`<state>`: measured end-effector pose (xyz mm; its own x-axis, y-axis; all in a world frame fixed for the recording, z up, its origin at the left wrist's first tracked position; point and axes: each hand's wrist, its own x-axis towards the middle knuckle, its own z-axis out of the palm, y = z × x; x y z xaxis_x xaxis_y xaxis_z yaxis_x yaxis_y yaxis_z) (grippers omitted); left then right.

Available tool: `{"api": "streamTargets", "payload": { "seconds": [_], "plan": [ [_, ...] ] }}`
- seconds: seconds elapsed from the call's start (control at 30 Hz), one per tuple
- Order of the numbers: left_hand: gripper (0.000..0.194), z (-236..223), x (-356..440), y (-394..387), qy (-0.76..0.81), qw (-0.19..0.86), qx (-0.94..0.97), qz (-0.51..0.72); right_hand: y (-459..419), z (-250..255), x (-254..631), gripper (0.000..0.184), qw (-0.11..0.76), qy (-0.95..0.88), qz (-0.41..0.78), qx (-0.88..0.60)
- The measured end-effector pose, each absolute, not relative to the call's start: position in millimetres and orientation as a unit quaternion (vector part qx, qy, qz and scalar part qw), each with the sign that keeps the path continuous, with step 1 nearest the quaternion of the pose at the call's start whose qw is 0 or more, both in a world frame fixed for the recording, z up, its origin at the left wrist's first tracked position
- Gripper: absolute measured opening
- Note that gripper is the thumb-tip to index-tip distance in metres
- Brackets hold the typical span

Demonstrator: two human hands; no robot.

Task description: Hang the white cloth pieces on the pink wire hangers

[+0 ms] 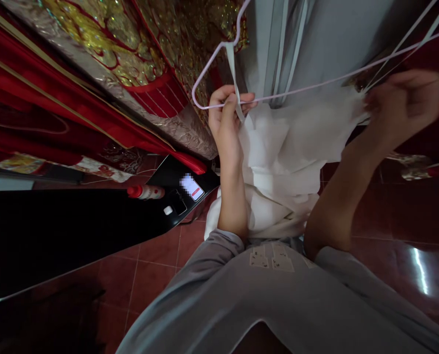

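Note:
A thin pink clothes hanger spans the upper part of the head view. My left hand is closed around its lower bar near the left corner, with a white strap between the fingers. That strap loops up over the hanger's left shoulder. Below hangs a layered white garment, sheer at the top, reaching down to my lap. My right hand is raised at the garment's right side, smeared by motion. Close to it, white straps run up past the hanger bar; whether the fingers hold them is unclear.
Red and gold embroidered garments hang at the left. On a black table are a red-capped bottle, a lit phone, a dark phone and a small white case. Grey curtain-like fabric hangs behind the hanger. Red tiles cover the floor.

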<state>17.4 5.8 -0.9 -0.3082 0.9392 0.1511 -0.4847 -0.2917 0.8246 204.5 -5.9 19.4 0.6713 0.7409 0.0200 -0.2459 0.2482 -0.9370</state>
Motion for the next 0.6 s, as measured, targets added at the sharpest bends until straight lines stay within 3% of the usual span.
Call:
{"api": "streamTargets", "payload": {
  "seconds": [0.07,0.17,0.23,0.33,0.47,0.6],
  "plan": [
    [0.027,1,18,4,0.366,0.487,0.325,0.723,-7,7,195,0.012,0.727,-0.277,0.362,-0.514],
    [0.025,4,18,1,0.392,0.477,0.335,0.712,-6,3,181,0.041,0.672,-0.328,0.473,-0.466],
    [0.024,3,20,-2,0.395,0.465,0.351,0.71,-6,5,172,0.048,0.68,-0.338,0.526,-0.382],
    [0.019,-5,22,-5,0.361,0.436,0.397,0.722,-10,5,164,0.04,0.699,-0.306,0.572,-0.301],
    [0.012,-15,13,-10,0.367,0.369,0.46,0.72,-16,-6,162,0.038,0.667,-0.331,0.577,-0.335],
    [0.013,-6,-2,-25,0.42,0.378,0.492,0.662,-15,-11,164,0.035,0.658,-0.351,0.578,-0.332]
  ]
}}
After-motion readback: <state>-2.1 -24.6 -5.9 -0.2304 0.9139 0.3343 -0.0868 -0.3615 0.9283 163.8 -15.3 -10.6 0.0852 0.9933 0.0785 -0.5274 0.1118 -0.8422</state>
